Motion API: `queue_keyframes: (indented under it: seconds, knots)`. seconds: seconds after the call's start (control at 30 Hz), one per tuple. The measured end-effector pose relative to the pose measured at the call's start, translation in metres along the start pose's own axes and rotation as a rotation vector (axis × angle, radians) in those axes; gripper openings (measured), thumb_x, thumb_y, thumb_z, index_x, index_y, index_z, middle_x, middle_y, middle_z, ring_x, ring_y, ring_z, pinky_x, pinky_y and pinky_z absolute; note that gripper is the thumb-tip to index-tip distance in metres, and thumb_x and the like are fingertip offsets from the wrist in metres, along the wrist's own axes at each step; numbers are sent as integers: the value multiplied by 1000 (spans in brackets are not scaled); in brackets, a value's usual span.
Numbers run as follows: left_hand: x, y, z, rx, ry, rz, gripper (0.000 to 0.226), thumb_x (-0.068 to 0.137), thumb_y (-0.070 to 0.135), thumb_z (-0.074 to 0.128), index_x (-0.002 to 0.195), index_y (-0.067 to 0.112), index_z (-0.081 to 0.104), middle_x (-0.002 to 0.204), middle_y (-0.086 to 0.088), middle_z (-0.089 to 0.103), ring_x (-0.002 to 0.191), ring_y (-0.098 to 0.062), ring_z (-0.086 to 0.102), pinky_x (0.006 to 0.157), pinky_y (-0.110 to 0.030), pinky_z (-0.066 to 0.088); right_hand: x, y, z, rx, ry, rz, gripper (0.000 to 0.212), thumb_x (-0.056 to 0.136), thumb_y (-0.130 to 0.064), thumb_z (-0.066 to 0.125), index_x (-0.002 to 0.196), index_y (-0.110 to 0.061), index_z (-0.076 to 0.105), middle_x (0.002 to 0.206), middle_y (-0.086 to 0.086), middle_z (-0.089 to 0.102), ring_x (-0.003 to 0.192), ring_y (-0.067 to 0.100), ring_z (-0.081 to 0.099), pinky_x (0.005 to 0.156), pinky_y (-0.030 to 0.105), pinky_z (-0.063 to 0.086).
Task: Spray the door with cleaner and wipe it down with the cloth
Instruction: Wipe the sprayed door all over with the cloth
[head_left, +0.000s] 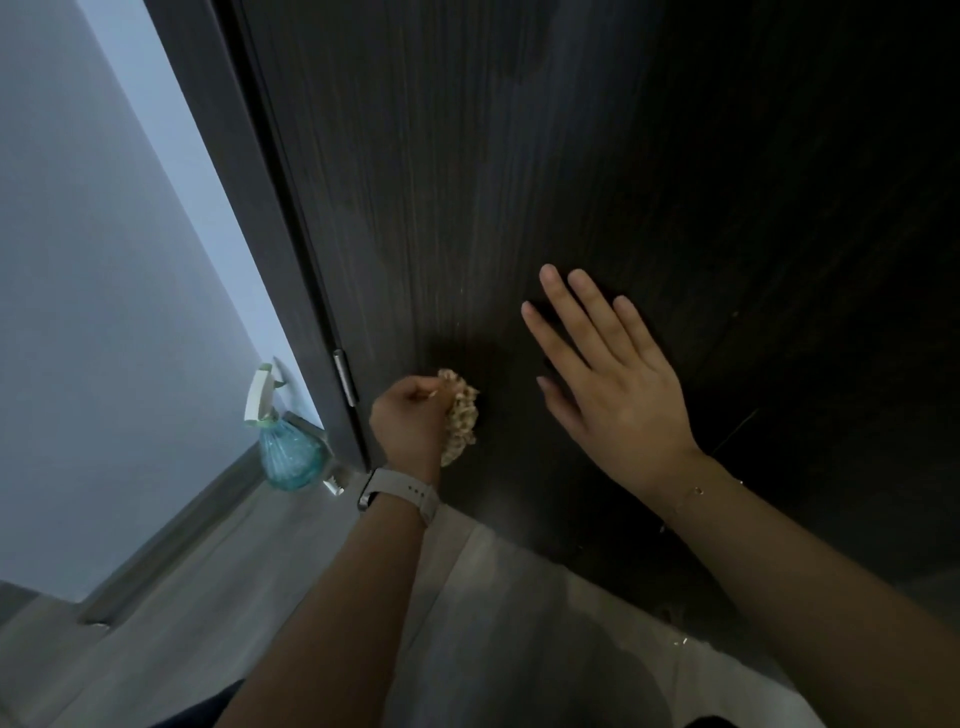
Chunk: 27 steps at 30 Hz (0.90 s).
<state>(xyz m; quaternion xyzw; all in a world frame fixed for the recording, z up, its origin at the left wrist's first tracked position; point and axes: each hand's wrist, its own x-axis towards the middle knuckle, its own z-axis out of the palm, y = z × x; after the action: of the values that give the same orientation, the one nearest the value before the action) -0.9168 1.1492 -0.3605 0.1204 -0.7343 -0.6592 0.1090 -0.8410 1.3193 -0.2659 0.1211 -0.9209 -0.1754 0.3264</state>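
I am gripping the bunched cloth (460, 415) in my left hand (408, 415), fingers curled tight round it, and pressing it against the low part of the door (519, 182), close to the hinge (345, 376) side. My right hand (613, 384) is lying flat on the door with fingers straight and spread, holding nothing, bracing me while I am crouching. The bottle (288, 447) is standing on the floor (260, 597) just left of the door's edge, near my left wrist and its watch (400, 496).

Higher up the door is showing pale smeared patches that look like damp or drying cleaner, so I am judging the wiping only partly done. Left too long, those patches could dry into streaks. The cloth is wadded small, so little of it is touching the wood; each pass may be covering a narrow strip and leaving gaps. My braced palm could be leaving prints on the panel. I cannot tell whether the door is latched; if not, my weight could be swinging it away. My left elbow or wrist, sweeping back, could knock the bottle over. The floor below looks to have a wet sheen and might be slippery.
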Motion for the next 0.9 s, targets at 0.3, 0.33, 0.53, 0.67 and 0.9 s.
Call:
queue_keyframes:
  seconds: [0.3,0.33,0.53,0.67,0.9]
  knots:
    - [3,-20,4,-48,-59,-71,21,81,2,74,70,19,67,69,6,65,64,0,58,66,-17,49,-10,-9,13,96,12,-12,68,96,-28,52,156,-12,23,163,9,6,151,23,3,123,36,-1]
    - [4,-33,1,-19,-53,-121,21,83,2,72,70,18,67,70,5,65,65,-2,58,69,-22,50,-14,-11,16,85,-17,-35,67,96,-28,51,155,-12,23,164,9,8,151,23,5,122,36,0]
    - [-7,-85,9,-1,-58,-310,27,83,0,71,65,19,64,67,8,63,65,-5,57,56,-8,45,-36,-20,42,20,-153,-143,63,96,-31,40,155,-14,25,164,8,11,152,22,7,122,36,-1]
    - [-16,-99,14,-75,-42,-399,24,87,4,69,70,21,66,78,1,69,71,-9,63,60,-14,48,-39,-21,46,-6,-169,-187,63,97,-30,42,155,-13,25,164,9,10,151,22,7,122,36,-2]
    - [-16,-57,19,-292,1,-209,18,84,-1,70,75,15,70,75,0,70,70,-6,65,66,-19,55,-38,-21,46,-7,-175,-180,69,93,-30,51,154,-12,26,164,10,12,151,21,6,122,35,-5]
